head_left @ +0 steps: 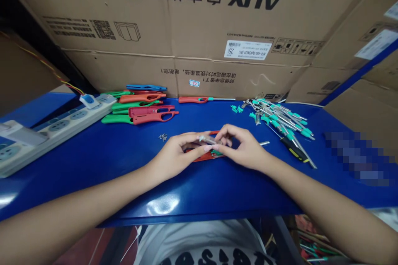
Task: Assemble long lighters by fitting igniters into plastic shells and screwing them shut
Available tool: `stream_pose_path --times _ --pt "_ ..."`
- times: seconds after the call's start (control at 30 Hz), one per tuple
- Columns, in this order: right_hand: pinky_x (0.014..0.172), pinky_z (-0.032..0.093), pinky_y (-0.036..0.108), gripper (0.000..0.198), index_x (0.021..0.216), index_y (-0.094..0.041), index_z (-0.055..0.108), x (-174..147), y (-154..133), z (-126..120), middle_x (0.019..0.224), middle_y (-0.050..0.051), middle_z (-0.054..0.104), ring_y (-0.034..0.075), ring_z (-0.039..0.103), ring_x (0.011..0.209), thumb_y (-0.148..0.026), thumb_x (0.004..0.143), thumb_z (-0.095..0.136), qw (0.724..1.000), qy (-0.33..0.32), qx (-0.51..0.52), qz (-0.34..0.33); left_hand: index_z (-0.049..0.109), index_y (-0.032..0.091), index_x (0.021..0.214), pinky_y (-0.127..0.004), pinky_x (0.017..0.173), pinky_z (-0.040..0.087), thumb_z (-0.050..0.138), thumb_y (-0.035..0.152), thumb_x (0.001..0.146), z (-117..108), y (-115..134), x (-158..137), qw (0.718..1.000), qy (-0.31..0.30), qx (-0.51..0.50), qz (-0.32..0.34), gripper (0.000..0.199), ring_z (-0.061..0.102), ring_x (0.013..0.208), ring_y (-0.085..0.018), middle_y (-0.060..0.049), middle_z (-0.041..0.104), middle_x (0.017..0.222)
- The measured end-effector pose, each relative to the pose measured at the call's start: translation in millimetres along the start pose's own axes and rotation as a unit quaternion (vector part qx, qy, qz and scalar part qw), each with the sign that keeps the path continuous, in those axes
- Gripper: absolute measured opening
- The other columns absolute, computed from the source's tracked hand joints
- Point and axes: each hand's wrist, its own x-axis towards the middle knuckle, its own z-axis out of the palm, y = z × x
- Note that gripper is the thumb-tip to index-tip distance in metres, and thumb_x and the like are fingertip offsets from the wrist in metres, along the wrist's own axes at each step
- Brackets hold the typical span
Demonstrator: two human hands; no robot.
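Note:
Both hands meet over the middle of the blue table, their fingertips pinching a small translucent lighter tank. My left hand has thumb and fingers closed on its left end. The fingers of my right hand close on the other end and partly cover it. Directly beneath the hands lies an orange-red lighter shell, with a green part and thin wire showing beside it. The hands hide much of the shell. A metal tube end sticks out past my right hand.
Coloured lighter shells are piled at the back left, near small screws and a white power strip. An orange lighter lies along the cardboard. Metal tubes with teal parts and a screwdriver lie right.

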Motion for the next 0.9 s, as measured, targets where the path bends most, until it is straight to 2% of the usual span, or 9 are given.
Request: stream_pose_path --times 0.1,0.17,0.27,0.4,0.5,0.6,0.7,0.77,0.9 --pt "0.063 0.044 0.025 0.017 0.089 -0.019 0.064 -2.3 -3.4 6.5 0.076 -0.001 0.059 0.011 0.052 0.067 -0.036 0.09 0.069 0.995 -0.035 -0.041 -0.081 0.078 0.019 0.099 -0.035 0.1 0.055 0.069 0.03 0.089 1.6 3.6 0.5 0.999 0.001 -0.04 -0.011 0.017 0.07 0.11 -0.022 -0.005 0.075 0.118" --pt "0.07 0.046 0.026 0.016 0.093 -0.02 0.065 -2.4 -1.6 0.1 0.085 0.002 0.062 0.013 0.057 0.077 -0.034 0.09 0.07 0.99 -0.07 -0.061 -0.104 0.077 0.018 0.096 -0.035 0.097 0.056 0.07 0.031 0.089 -0.1 5.4 1.9 0.998 0.012 -0.053 -0.021 0.017 0.072 0.103 -0.021 -0.006 0.077 0.109" --pt "0.077 0.049 0.029 0.023 0.102 -0.021 0.066 -3.7 1.1 -16.2 0.103 0.005 0.06 0.016 0.059 0.086 -0.037 0.087 0.073 0.981 -0.135 -0.107 -0.088 0.074 0.017 0.093 -0.034 0.089 0.058 0.068 0.038 0.09 -4.2 5.6 4.8 0.997 0.031 -0.055 -0.037 0.022 0.073 0.087 -0.019 -0.004 0.078 0.091" --pt "0.083 0.05 0.031 0.012 0.101 -0.022 0.069 -6.3 2.0 -27.2 0.109 0.005 0.058 0.016 0.06 0.09 -0.027 0.091 0.068 0.97 -0.186 -0.14 -0.065 0.069 0.017 0.08 -0.027 0.074 0.055 0.063 0.044 0.093 -7.3 4.4 6.7 0.997 0.038 -0.011 -0.059 0.031 0.065 0.069 -0.014 -0.001 0.071 0.074" --pt "0.078 0.049 0.028 0.008 0.098 -0.021 0.072 -5.7 4.1 -24.0 0.104 0.004 0.06 0.014 0.06 0.085 -0.021 0.092 0.066 0.975 -0.187 -0.11 -0.056 0.065 0.016 0.072 -0.023 0.063 0.049 0.063 0.049 0.092 -7.1 3.3 6.6 0.996 0.021 0.002 -0.085 0.038 0.057 0.06 -0.011 0.001 0.063 0.067" --pt "0.069 0.047 0.025 0.006 0.091 -0.018 0.071 -3.4 8.6 -19.4 0.096 0.004 0.062 0.011 0.056 0.074 -0.021 0.091 0.067 0.983 -0.166 -0.068 -0.048 0.067 0.015 0.076 -0.021 0.057 0.045 0.063 0.051 0.09 -6.8 1.9 6.1 0.994 0.006 -0.017 -0.105 0.039 0.053 0.056 -0.01 0.003 0.058 0.06" --pt "0.06 0.045 0.022 0.01 0.087 -0.016 0.071 -1.4 13.5 -17.2 0.089 0.003 0.062 0.007 0.053 0.063 -0.025 0.088 0.071 0.99 -0.136 -0.015 -0.018 0.069 0.014 0.081 -0.02 0.053 0.04 0.064 0.051 0.09 -7.3 1.7 5.2 0.993 -0.003 -0.015 -0.119 0.038 0.049 0.051 -0.008 0.004 0.056 0.055" --pt "0.051 0.044 0.02 0.018 0.084 -0.015 0.069 -0.8 15.8 -16.1 0.086 0.002 0.062 0.006 0.053 0.055 -0.032 0.086 0.074 0.991 -0.122 0.042 0.03 0.069 0.013 0.08 -0.019 0.052 0.039 0.064 0.05 0.089 -7.1 2.7 4.2 0.992 -0.014 -0.011 -0.125 0.038 0.049 0.05 -0.008 0.004 0.057 0.055" --pt "0.041 0.045 0.019 0.033 0.091 -0.016 0.061 -0.5 16.3 -13.7 0.058 -0.003 0.061 0.008 0.055 0.041 -0.046 0.086 0.072 0.963 -0.142 0.171 0.154 0.066 0.014 0.083 -0.02 0.049 0.036 0.062 0.051 0.091 -4.4 6.8 2.0 0.988 -0.045 -0.026 -0.144 0.038 0.046 0.046 -0.008 0.005 0.054 0.053"
